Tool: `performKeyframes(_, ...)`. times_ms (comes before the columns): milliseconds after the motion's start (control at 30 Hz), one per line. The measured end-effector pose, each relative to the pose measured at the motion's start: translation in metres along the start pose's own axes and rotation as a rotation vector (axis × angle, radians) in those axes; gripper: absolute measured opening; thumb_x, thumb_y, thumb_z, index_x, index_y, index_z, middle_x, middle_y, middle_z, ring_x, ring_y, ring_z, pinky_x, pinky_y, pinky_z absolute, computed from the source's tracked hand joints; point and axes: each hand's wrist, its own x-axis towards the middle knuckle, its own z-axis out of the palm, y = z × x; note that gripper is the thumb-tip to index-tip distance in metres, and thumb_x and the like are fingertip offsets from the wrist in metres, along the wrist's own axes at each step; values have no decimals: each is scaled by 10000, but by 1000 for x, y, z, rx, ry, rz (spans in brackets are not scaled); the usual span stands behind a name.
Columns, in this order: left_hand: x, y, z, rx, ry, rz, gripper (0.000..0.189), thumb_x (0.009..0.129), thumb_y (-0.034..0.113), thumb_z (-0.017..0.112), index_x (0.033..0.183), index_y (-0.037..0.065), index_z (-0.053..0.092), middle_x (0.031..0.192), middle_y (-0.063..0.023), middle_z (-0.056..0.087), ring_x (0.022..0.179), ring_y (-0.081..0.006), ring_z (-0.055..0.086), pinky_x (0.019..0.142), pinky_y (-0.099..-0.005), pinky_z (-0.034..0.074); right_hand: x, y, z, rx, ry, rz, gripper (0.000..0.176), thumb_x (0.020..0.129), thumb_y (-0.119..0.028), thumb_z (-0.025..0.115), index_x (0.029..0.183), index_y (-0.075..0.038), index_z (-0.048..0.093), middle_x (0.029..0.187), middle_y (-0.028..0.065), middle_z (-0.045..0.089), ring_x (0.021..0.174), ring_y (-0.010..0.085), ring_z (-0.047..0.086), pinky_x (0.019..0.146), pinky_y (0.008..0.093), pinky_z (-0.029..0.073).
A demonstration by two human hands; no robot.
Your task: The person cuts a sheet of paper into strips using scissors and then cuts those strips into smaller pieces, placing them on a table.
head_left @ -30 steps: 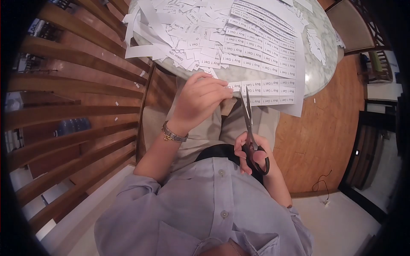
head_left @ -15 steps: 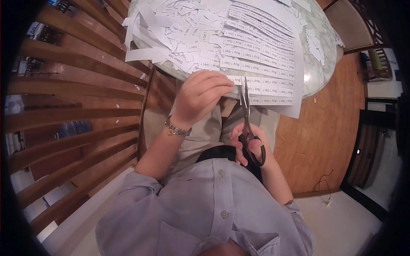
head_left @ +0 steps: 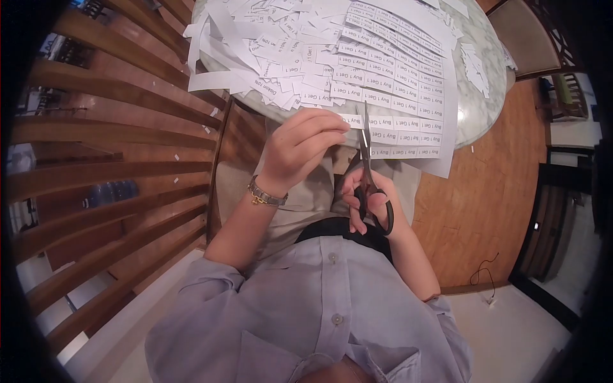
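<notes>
My left hand (head_left: 303,145), with a bracelet on its wrist, pinches the left end of a white paper strip (head_left: 353,120) printed "Buy 1 Get 1". My right hand (head_left: 378,203) has its thumb and fingers in the black handles of a pair of scissors (head_left: 366,158). Their narrowly parted blades point away from me and cross the strip just right of my left fingertips. Beyond and to the right, rows of the same printed strips (head_left: 408,102) lie over a larger white sheet (head_left: 448,137) that overhangs the table edge.
The round marble table (head_left: 490,105) carries a heap of cut paper slips (head_left: 281,48) at left and a smaller pile of slips (head_left: 474,67) at right. Wooden slats (head_left: 115,131) stand on my left. Scraps lie on the wooden floor (head_left: 469,204), and a chair (head_left: 527,35) is at upper right.
The scissors and my right hand have moved slightly forward, so the blades reach farther across the strip. My left hand stays nearly still, still pinching the strip.
</notes>
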Motion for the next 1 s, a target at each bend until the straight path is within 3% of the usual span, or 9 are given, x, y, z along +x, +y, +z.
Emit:
performKeyframes(567, -4, 0, 2, -29, -1, -27, 141, 560, -33, 558, 689, 21, 556, 793, -52, 576, 762, -206, 546, 615, -271, 457, 3, 0, -1, 3, -8, -16, 558, 705, -508, 550, 851, 10, 403, 561, -9, 380, 354, 67, 419, 376, 203, 416)
performKeyframes(867, -1, 3, 1, -40, -3, -36, 157, 537, -95, 580, 659, 1, 553, 768, -83, 594, 730, -223, 566, 620, -288, 466, 3, -1, -1, 0, -2, -6, 554, 707, -505, 550, 846, 11, 406, 572, 0, 387, 349, 68, 419, 371, 206, 418)
performKeyframes(1000, -2, 1, 2, -35, 13, -19, 142, 555, -39, 561, 683, 22, 552, 789, -53, 576, 754, -206, 548, 602, -270, 460, 1, -2, -1, -11, 9, -11, 575, 695, -522, 552, 847, 14, 409, 574, 7, 397, 349, 70, 421, 371, 208, 418)
